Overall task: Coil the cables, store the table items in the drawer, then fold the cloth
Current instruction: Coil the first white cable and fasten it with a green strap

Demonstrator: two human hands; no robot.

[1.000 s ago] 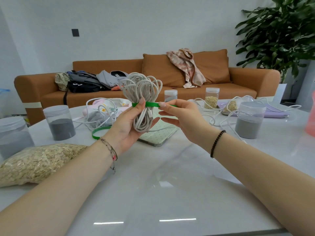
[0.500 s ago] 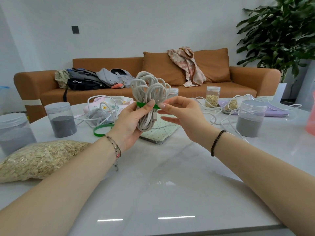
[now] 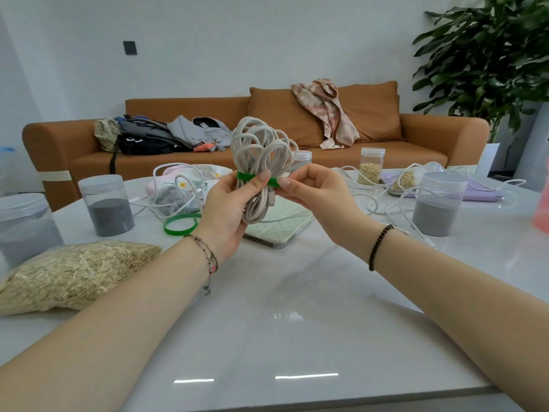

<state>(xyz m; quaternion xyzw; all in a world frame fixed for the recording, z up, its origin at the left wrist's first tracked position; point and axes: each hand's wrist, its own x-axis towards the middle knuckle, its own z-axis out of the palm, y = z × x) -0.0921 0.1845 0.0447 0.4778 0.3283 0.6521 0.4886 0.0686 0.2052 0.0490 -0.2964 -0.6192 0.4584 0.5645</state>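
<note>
Beige coiled cable bundle (image 3: 261,171), upright, green strap (image 3: 246,177) around middle

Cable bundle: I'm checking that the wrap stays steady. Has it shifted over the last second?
Yes. The cable bundle drifted right and now overlaps the small jar behind it.

Bare tabletop (image 3: 297,322) open just in front of you, oat bag (image 3: 74,275) blocking your near left, two grey jars (image 3: 108,212) behind it, dotted case (image 3: 282,233) and green band (image 3: 179,232) mid-table, loose cables (image 3: 375,213) and another jar (image 3: 436,209) crowding your right.
</note>
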